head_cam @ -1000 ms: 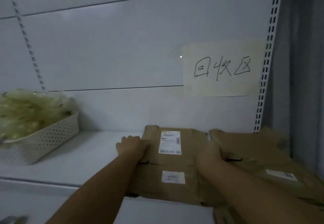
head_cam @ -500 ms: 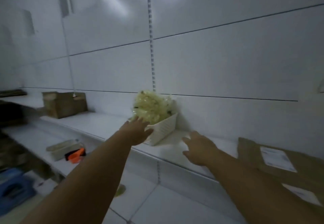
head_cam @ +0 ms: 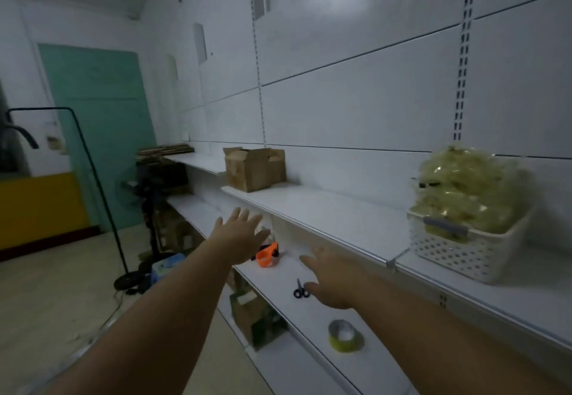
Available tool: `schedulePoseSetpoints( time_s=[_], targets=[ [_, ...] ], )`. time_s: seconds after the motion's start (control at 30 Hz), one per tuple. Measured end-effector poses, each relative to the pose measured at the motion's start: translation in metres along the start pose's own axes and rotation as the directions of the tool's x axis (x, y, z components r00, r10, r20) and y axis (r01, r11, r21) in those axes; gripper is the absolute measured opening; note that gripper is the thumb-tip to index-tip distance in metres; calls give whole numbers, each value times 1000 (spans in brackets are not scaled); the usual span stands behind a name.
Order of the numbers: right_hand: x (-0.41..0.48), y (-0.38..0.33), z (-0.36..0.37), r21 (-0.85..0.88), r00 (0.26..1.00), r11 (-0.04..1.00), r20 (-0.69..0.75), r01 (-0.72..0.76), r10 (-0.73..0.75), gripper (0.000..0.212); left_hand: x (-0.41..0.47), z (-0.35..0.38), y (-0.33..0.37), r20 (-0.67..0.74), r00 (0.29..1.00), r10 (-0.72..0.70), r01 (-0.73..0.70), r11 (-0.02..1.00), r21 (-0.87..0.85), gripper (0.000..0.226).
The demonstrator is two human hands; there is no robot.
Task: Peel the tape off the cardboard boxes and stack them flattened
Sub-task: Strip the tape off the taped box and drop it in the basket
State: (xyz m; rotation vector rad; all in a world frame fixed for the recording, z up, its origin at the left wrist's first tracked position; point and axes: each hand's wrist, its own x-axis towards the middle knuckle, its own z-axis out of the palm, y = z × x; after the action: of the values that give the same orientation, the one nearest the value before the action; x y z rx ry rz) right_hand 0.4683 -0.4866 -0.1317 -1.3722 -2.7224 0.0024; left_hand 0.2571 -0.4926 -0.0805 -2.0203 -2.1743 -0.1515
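Head camera: my left hand [head_cam: 240, 237] and right hand [head_cam: 332, 283] reach out along a run of white wall shelving, both with fingers spread and holding nothing. The left hand hangs in the air, palm down, in front of an orange tool [head_cam: 267, 254] that lies on the lower shelf [head_cam: 309, 317]. The right hand hovers over the same shelf, its thumb just beside a small pair of black-handled scissors [head_cam: 300, 290]; whether it touches them I cannot tell. Nearer to me on that shelf lies a roll of tape [head_cam: 345, 335], flat on its side.

A cardboard box [head_cam: 253, 168], still standing with its top flaps loose, sits on the upper shelf [head_cam: 325, 209] against the wall, well beyond both hands. To the right on the same shelf stands a white perforated basket [head_cam: 464, 249] heaped above its rim with crumpled yellowish tape [head_cam: 467, 187]. Another cardboard box [head_cam: 247, 314] shows under the lower shelf, partly hidden. At the far end of the room are a teal door [head_cam: 102, 134] and a dark standing fan [head_cam: 148, 190].
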Motion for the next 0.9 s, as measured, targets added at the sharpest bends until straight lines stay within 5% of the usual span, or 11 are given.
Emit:
schedulePoseSetpoints(
  time_s=[0.33,0.47,0.9],
  targets=[
    [177,-3,2,6,979,982,-83,187,-186,61,90,9,-108,96,980,-174,156,973,171,48],
    [244,0,8,4,962,970,-130,243,-241,59,126,12,-139,75,973,-218,219,976,3,54],
    [450,-37,30,-86,986,984,-52,156,-161,61,280,68,-308,41,989,-140,140,990,10,60]
  ],
)
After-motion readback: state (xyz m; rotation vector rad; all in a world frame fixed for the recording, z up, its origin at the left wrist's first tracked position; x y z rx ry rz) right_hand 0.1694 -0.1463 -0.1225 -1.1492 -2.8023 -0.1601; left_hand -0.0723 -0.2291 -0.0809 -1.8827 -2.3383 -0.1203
